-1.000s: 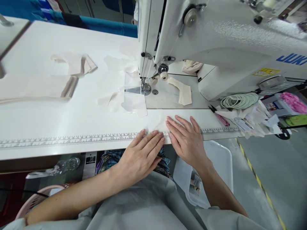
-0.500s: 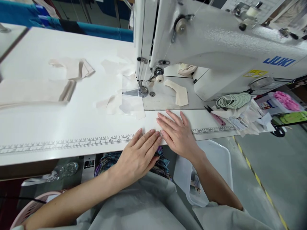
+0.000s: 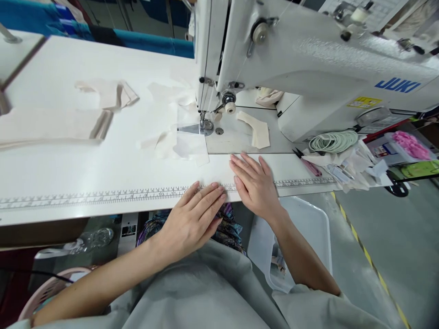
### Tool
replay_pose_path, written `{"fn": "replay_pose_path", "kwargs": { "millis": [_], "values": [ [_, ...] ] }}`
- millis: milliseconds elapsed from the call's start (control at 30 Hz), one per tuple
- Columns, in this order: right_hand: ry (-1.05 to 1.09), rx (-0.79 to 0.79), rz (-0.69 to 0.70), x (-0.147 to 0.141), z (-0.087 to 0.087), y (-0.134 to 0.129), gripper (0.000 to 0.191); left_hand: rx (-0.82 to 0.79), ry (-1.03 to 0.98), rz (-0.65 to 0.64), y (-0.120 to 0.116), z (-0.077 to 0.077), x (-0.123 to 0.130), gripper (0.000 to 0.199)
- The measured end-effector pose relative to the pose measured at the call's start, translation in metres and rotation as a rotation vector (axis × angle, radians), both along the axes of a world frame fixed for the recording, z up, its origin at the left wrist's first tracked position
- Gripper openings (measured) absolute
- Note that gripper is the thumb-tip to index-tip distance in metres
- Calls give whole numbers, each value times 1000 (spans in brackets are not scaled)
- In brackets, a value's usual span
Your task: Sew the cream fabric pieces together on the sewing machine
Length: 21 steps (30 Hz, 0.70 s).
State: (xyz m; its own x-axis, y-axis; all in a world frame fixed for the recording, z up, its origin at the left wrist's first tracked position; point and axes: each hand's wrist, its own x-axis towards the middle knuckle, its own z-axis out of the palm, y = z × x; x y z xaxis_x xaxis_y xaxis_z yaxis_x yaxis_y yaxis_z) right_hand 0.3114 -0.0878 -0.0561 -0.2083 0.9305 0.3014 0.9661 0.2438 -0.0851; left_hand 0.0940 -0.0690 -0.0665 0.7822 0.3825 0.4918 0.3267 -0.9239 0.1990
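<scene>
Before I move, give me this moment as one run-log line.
left hand: over ruler strip | right hand: on white tabletop | curved cream piece: on machine bed | pink-handled snips: unheld

JUKI, blue, on sewing machine | small numbers on ruler strip

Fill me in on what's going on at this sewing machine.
A person's left hand and right hand lie palm-down on the white tabletop, over its printed ruler; whether anything thin is beneath them can't be made out. A curved cream piece lies on the bed of the sewing machine, folded pale fabric off left.
</scene>
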Motion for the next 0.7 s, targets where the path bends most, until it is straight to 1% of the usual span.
{"fn": "replay_pose_path", "kwargs": {
  "millis": [100,200,300,433,567,700],
  "values": [
    [110,101,9,2,-5,-1,38,-45,-61,21,-7,1,-14,40],
    [195,196,21,4,-8,-2,35,-63,-103,106,-9,1,-27,41],
    [232,236,38,4,-8,-3,31,-38,-120,168,-7,1,-30,43],
    [245,226,80,4,-7,-5,30,-18,-80,155,-4,2,-19,42],
    [224,185,97,5,-4,-6,32,-6,18,170,-4,3,-7,44],
    [138,106,86,4,-2,-7,34,19,88,184,-4,1,-6,44]
  ]
}}
